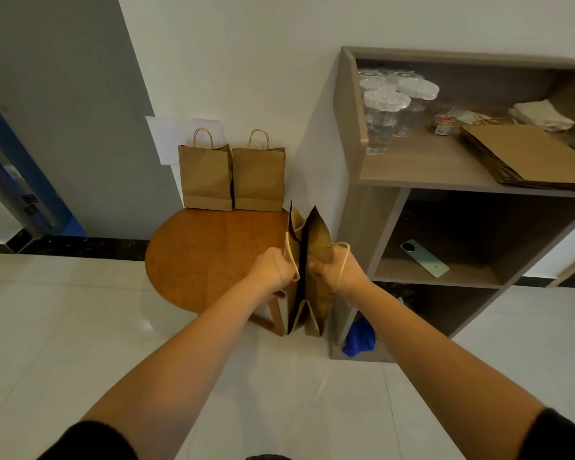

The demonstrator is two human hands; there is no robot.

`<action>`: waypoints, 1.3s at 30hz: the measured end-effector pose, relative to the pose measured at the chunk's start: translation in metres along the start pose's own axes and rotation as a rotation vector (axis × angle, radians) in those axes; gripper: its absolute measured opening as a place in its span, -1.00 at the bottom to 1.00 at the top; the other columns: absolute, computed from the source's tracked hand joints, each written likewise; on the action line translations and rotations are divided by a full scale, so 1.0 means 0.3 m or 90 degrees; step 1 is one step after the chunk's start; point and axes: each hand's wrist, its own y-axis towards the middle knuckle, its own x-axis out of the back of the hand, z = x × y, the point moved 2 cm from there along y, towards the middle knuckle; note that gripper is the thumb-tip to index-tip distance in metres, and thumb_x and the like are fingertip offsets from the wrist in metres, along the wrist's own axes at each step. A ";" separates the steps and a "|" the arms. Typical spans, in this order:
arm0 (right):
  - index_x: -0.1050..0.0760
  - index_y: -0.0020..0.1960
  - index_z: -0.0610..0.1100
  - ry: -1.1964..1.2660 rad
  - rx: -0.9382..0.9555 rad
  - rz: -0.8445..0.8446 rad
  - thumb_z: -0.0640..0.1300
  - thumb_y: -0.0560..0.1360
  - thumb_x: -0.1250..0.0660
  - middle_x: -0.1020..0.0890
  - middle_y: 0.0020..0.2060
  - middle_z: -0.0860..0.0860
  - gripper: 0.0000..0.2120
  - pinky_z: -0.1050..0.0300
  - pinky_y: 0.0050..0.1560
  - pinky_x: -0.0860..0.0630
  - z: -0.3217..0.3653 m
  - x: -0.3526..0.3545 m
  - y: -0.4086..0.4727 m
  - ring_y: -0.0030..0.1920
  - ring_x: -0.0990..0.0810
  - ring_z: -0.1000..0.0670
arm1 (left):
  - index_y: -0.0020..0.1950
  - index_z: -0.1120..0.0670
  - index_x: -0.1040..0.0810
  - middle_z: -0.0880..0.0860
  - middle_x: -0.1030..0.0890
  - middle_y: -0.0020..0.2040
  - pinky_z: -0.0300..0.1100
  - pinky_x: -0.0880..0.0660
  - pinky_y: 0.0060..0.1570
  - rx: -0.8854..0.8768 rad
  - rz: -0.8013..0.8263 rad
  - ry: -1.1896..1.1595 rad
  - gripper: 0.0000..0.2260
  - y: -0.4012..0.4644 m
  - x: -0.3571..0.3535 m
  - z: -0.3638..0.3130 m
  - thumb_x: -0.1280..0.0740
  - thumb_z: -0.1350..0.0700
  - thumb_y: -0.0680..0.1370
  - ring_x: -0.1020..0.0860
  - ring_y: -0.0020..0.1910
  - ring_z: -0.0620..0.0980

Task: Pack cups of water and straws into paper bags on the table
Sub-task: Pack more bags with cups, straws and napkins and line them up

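Note:
A brown paper bag [316, 240] hangs in the air at the right edge of the round wooden table [206, 257], its mouth only narrowly parted. My left hand [273, 268] grips its left side by the rim and handle. My right hand [341, 272] grips the right side and its handle. Two more paper bags [206, 177] [259, 177] stand upright at the back of the table against the wall. Several lidded clear cups of water [384, 119] stand on the shelf's top level. I cannot make out any straws.
The wooden shelf unit [356, 200] stands right of the table. A stack of flat paper bags [531, 157], a small jar [443, 122] and a folded cloth [541, 114] lie on it. A phone [424, 257] lies one level down, a blue cloth [359, 338] at the bottom.

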 end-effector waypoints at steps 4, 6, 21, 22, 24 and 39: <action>-0.51 0.07 -0.27 -0.141 -0.032 -0.033 -0.22 0.56 -0.22 -0.59 -0.02 -0.19 -0.83 0.08 0.00 -0.50 -0.048 0.020 0.031 0.00 -0.58 -0.19 | -0.02 0.21 -0.55 0.17 -0.61 -0.09 -0.02 -0.60 -0.09 0.018 -0.043 0.132 -0.82 0.036 -0.010 0.034 -0.19 0.16 0.61 -0.60 -0.12 0.11; -0.52 -0.02 -0.22 -0.188 -0.043 -0.055 -0.19 0.58 -0.18 -0.59 -0.12 -0.15 -0.84 0.09 -0.07 -0.50 -0.066 0.033 0.045 -0.11 -0.58 -0.13 | 0.00 0.19 -0.56 0.16 -0.61 -0.09 0.02 -0.59 -0.04 0.010 -0.075 0.148 -0.83 0.043 -0.009 0.055 -0.20 0.16 0.60 -0.60 -0.10 0.10; -0.50 0.05 -0.28 -0.559 -0.074 -0.064 -0.32 0.55 -0.14 -0.59 -0.06 -0.19 -0.82 0.05 -0.12 -0.48 -0.037 0.083 0.105 -0.04 -0.59 -0.21 | -0.20 0.14 -0.49 0.06 -0.50 -0.32 -0.17 -0.41 -0.33 0.107 -0.220 0.369 -0.83 0.062 0.189 0.138 -0.21 0.23 0.57 -0.48 -0.35 0.00; -0.50 0.04 -0.29 -0.512 -0.084 -0.057 -0.31 0.57 -0.13 -0.58 -0.09 -0.19 -0.81 0.05 -0.11 -0.49 -0.039 0.083 0.117 -0.07 -0.59 -0.20 | -0.19 0.14 -0.49 0.08 -0.53 -0.30 -0.18 -0.44 -0.33 0.114 -0.197 0.333 -0.84 0.066 0.190 0.142 -0.21 0.23 0.57 -0.50 -0.35 -0.01; -0.51 -0.01 -0.28 -0.429 -0.093 -0.043 -0.28 0.58 -0.14 -0.56 -0.19 -0.14 -0.82 0.10 -0.18 -0.51 -0.049 0.082 0.136 -0.20 -0.57 -0.12 | -0.13 0.18 -0.51 0.13 -0.56 -0.25 -0.20 -0.49 -0.35 0.122 -0.166 0.256 -0.86 0.069 0.192 0.161 -0.20 0.23 0.58 -0.55 -0.35 0.01; -0.47 0.09 -0.26 -0.206 -0.221 0.075 -0.16 0.63 -0.08 -0.59 -0.19 -0.19 -0.76 0.12 -0.19 -0.61 -0.108 0.014 0.282 -0.36 -0.61 -0.05 | -0.29 0.04 -0.51 0.02 -0.59 -0.35 -0.32 -0.42 -0.46 0.151 -0.156 0.092 -0.72 0.164 0.186 0.279 -0.23 0.02 0.60 -0.60 -0.41 -0.09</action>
